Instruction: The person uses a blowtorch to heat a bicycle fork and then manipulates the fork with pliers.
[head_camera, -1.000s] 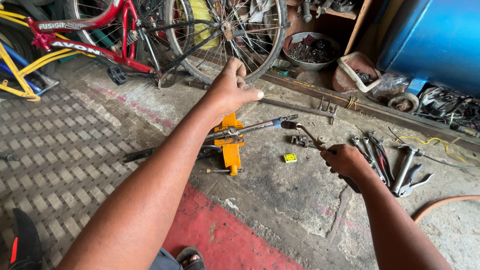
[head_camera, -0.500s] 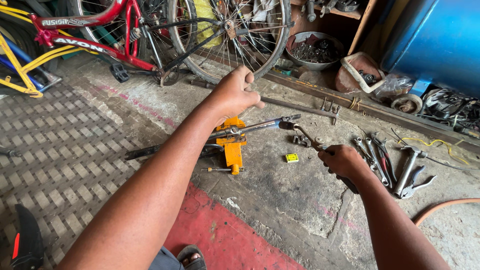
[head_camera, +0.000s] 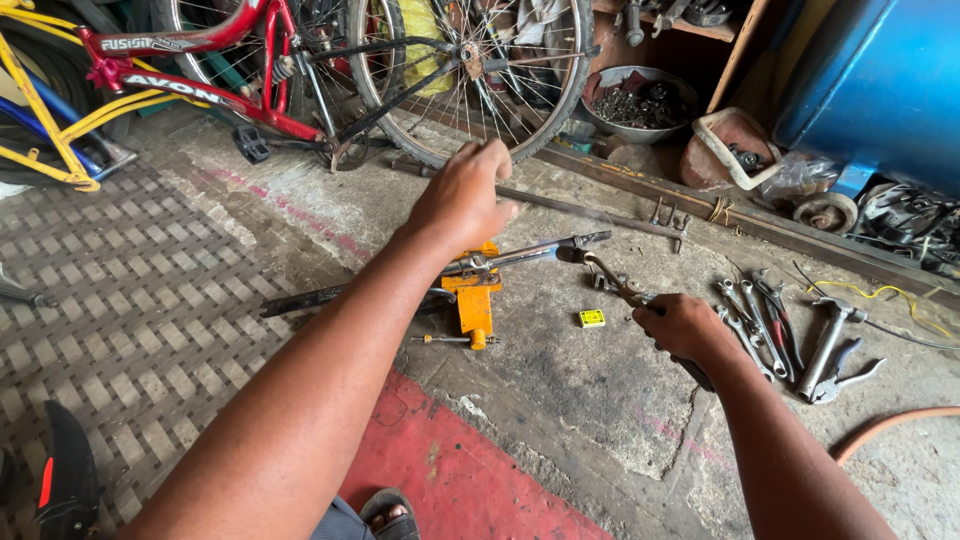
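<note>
Gripping the adjustable wrench by its handle in our fisted right hand, jaw end near the steel rod clamped in the orange vise on the floor, left hand hovers loosely curled above; rigid, heavy steel, we judge.

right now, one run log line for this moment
left hand: raised open above orange vise | right hand: grips wrench at clamped metal rod | floor: loose tools
</note>
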